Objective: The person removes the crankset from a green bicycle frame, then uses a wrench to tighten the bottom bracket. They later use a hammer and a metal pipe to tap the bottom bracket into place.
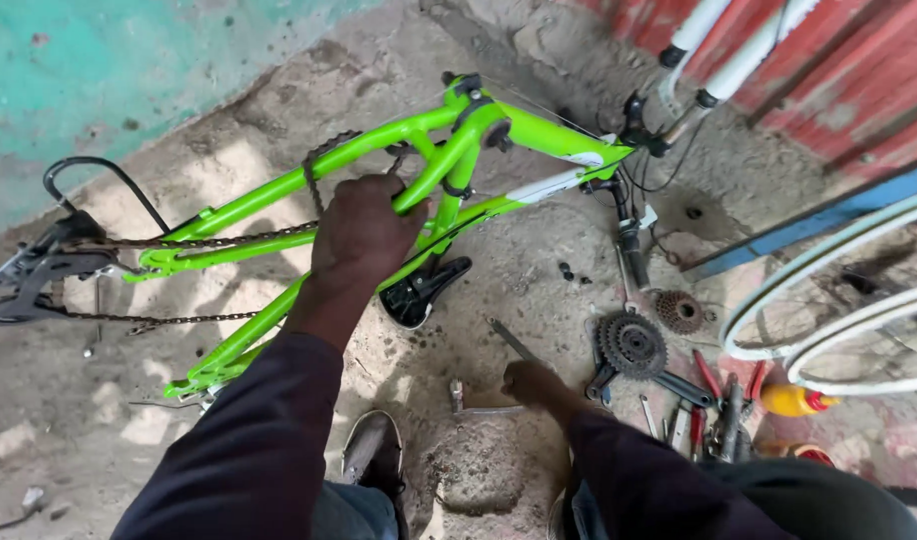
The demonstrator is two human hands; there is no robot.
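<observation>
A bright green bicycle frame (539,135) lies upside down on the dirt floor, resting on its black saddle (422,291). My left hand (364,230) is closed around one of the frame's green tubes near the middle. A loose chain (194,240) runs left from there to the black rear derailleur (39,270). My right hand (531,383) is low on the ground, fingers curled around a thin grey metal tool (512,340) that points up and left. Beside it lies a small wrench (474,405).
A crankset with chainrings (633,345) and a rusty sprocket cluster (680,311) lie right of my right hand. Pliers and other hand tools (714,405), a yellow oil bottle (794,400) and white wheel rims (829,310) are at the right. My shoe (374,450) is below.
</observation>
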